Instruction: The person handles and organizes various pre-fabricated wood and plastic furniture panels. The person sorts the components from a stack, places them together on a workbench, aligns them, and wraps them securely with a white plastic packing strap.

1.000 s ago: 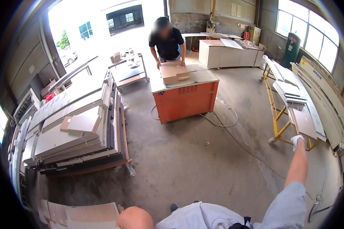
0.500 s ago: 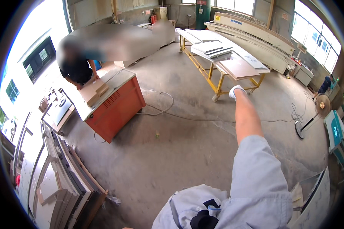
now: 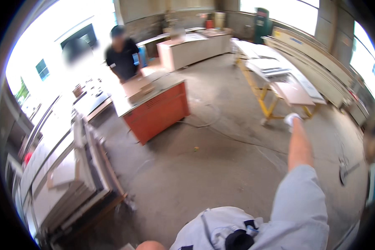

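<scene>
My right arm point(image 3: 300, 150) in a light grey sleeve stretches forward over the floor. At its end my right hand point(image 3: 293, 119) wears a white glove; motion blur smears its fingers. In the picture it lies just below the near end of a pinkish-brown panel point(image 3: 293, 92) on a yellow-framed trolley point(image 3: 269, 110). Whether it touches anything there I cannot tell. A bit of bare skin point(image 3: 150, 245) shows at the lower edge, perhaps my left arm; my left hand is out of view.
An orange workbench point(image 3: 160, 112) holds cardboard-coloured pieces point(image 3: 136, 88); a person in dark clothes point(image 3: 123, 58) stands behind it. Stacked panels point(image 3: 77, 183) lean at the left. A cable point(image 3: 237, 141) crosses the floor. A long pale machine point(image 3: 312, 60) stands along the right, with a blurred fan point(image 3: 371, 143) nearer.
My view has swung left, so the bench, trolley and panels now sit farther right in the picture. My right arm stays stretched out. A patch of bare skin at the lower edge shows more.
</scene>
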`<action>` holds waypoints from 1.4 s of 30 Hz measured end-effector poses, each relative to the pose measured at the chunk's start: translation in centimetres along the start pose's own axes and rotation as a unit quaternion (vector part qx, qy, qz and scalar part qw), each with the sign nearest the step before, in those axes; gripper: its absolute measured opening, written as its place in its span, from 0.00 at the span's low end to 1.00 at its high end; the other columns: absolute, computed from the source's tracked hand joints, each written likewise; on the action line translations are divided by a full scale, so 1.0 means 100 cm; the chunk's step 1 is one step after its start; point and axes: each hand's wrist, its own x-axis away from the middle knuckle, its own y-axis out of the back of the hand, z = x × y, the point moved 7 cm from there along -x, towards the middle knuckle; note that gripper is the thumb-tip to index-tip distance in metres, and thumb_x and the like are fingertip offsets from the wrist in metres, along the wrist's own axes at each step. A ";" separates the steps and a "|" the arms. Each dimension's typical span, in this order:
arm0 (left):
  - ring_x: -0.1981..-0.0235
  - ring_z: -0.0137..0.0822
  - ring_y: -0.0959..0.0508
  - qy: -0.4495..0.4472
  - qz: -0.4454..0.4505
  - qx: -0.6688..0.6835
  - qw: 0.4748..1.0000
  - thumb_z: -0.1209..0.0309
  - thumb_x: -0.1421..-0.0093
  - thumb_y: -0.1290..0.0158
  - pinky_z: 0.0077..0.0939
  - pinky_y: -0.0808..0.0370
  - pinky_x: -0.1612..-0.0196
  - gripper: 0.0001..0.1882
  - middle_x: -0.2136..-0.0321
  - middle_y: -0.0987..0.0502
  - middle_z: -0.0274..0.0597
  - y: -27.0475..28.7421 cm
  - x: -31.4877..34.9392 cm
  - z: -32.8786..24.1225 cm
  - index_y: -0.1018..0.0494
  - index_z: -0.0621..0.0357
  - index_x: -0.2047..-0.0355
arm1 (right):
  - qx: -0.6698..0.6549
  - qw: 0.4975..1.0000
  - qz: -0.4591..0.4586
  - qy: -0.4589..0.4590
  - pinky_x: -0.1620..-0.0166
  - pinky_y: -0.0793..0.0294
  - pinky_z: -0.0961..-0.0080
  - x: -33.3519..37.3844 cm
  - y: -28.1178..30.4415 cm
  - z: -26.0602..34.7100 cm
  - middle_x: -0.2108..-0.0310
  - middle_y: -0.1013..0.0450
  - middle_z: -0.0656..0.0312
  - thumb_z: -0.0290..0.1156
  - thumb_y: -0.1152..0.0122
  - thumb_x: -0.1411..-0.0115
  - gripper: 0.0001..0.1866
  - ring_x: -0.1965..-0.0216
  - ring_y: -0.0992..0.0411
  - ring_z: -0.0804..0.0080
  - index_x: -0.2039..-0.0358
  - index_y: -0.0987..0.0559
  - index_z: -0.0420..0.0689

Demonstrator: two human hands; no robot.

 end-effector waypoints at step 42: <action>0.58 0.50 0.22 0.220 0.145 0.207 0.942 0.62 0.30 0.51 0.47 0.26 0.53 0.13 0.64 0.22 0.42 -0.041 0.026 0.012 0.25 0.55 0.67 | -0.025 0.691 0.422 0.586 0.68 0.28 0.62 0.524 -0.125 0.559 0.63 0.24 0.53 0.42 0.35 0.38 0.32 0.65 0.26 0.60 0.37 0.32 0.44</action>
